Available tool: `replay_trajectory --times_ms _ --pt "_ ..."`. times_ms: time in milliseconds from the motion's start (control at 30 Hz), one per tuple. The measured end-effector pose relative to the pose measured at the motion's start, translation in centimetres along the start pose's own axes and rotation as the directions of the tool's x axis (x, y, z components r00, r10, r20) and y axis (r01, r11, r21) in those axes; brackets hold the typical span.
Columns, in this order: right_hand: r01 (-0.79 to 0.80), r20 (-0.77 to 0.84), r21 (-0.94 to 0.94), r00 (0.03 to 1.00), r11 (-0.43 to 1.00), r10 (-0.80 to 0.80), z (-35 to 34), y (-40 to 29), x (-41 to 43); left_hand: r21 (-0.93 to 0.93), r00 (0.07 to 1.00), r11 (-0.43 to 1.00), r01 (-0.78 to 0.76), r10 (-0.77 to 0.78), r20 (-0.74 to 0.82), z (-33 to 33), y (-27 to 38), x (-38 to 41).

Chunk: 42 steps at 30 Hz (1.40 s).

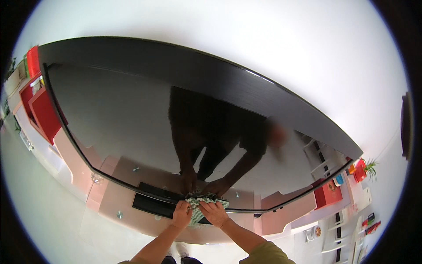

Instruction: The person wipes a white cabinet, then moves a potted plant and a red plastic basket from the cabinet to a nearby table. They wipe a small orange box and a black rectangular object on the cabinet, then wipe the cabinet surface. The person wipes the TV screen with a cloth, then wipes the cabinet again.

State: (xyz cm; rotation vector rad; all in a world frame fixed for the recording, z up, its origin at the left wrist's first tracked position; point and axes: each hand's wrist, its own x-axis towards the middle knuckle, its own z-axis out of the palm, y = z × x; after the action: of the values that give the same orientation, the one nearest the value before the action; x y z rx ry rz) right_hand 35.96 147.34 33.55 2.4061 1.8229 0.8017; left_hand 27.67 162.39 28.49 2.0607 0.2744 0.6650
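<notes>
A green-and-white textured cloth (197, 216) is bunched between my two hands at the lower edge of a large black television (132, 112). My left hand (182, 214) grips the cloth's left side. On its upper right part, the fingers of my right hand (215, 214) are bent over the cloth. Beneath the hands stands a pinkish, glossy TV cabinet (132, 211). A black flat base (153, 205) lies on its top, partly covered by the cloth and my hands. The dark screen mirrors a person bending forward and both arms.
To the left of the television are a red box (46, 114) and a clear glass ornament (97, 178). Another red box (328, 194) and a potted plant in a red pot (361, 170) stand to the right. White chairs (334, 242) are at lower right.
</notes>
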Motion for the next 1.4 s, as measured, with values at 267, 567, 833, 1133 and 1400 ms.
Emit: replay_trajectory --times_ms 267,567,833,1133,1400 --pt "-0.161 -0.319 0.121 0.928 0.979 0.192 -10.2 3.2 5.7 0.147 0.774 0.899 -0.413 0.432 -0.463 -4.4 10.8 6.0" --pt "-0.169 -0.114 0.069 0.978 0.983 0.176 -2.9 3.5 -4.1 0.342 0.857 0.853 -0.394 0.476 -0.199 5.2 4.6 0.9" --pt "-0.246 -0.320 0.267 0.889 0.932 0.326 -8.7 9.0 -6.4 0.234 0.713 0.820 -0.522 0.571 -0.407 7.3 14.4 3.1" --pt "-0.306 -0.458 0.165 0.818 0.938 0.348 -9.0 10.8 -8.3 0.562 0.582 0.656 -0.504 0.739 -0.341 10.5 16.6 5.4" --pt "-0.289 -0.327 0.225 0.877 0.931 0.351 -6.2 10.8 -13.5 0.299 0.725 0.735 -0.608 0.668 -0.168 13.7 12.3 1.3"
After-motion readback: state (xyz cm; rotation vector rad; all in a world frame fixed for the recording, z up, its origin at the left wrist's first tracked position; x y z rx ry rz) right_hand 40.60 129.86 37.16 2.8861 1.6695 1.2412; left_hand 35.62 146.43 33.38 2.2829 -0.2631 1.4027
